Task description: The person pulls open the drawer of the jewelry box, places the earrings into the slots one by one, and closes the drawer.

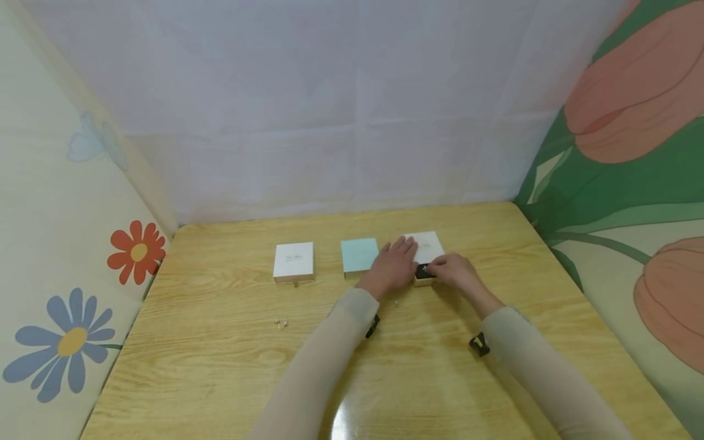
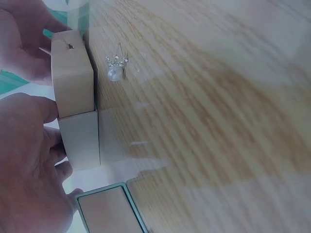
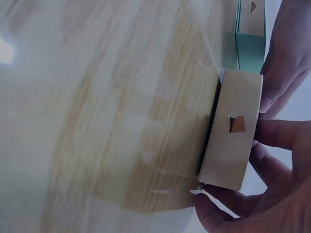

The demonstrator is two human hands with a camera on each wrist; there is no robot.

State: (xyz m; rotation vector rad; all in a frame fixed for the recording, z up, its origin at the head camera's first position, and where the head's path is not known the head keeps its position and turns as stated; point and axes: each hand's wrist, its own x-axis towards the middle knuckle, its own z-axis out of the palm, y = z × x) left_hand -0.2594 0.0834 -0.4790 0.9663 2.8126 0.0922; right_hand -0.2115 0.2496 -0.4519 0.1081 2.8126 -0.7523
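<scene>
Altogether, three flat boxes sit in a row on a wood-grain table [image 1: 220, 373]: a white box on the left [image 1: 294, 260], a pale teal box [image 1: 360, 253] in the middle and a white box on the right [image 1: 430, 244]. The first two look closed, contents hidden. The third has its cream drawer [image 1: 425, 283] pulled out towards the person, showing a black lining [image 1: 421, 274] with a small shiny speck on it. One pearl piece with sparkling stones [image 2: 115, 73] lies on the table near that drawer. Farther left is a little cluster of shiny jewellery [image 1: 282, 324], too small to count.

Both arms, in pale sleeves, reach forward. The left hand [image 1: 393, 266] lies palm down, its fingers extended and close together over the right-hand white box. The right hand [image 1: 458, 272] bends over the drawer, fingers curved and touching it; whether they pinch anything cannot be told. One black device is on each wrist.
</scene>
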